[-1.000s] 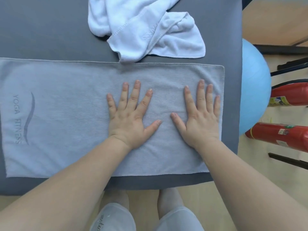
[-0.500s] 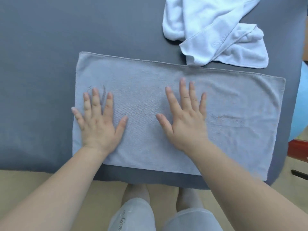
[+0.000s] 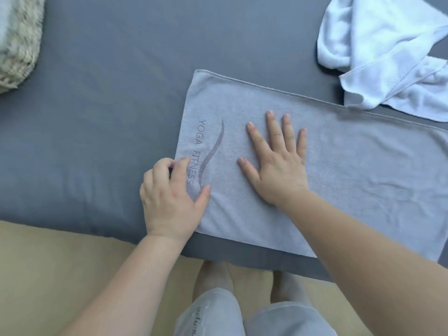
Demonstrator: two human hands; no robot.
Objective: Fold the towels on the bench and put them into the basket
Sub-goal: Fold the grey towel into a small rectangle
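Note:
A grey towel printed "YOGA FITNESS" lies flat along the front of the dark grey bench. My left hand sits at the towel's left short edge, fingers curled around that edge and thumb on top. Palm down with fingers spread, my right hand presses on the towel just right of the logo. A crumpled white towel lies at the back right, its lower corner touching the grey towel's far edge. A woven basket shows at the far left, partly cut off.
The bench's front edge runs below the towel, with tan floor beneath. My legs and feet stand close to the bench edge.
Both hands slid left along the grey towel, and the view panned left. My left hand went from flat on the cloth to curled around the towel's left edge.

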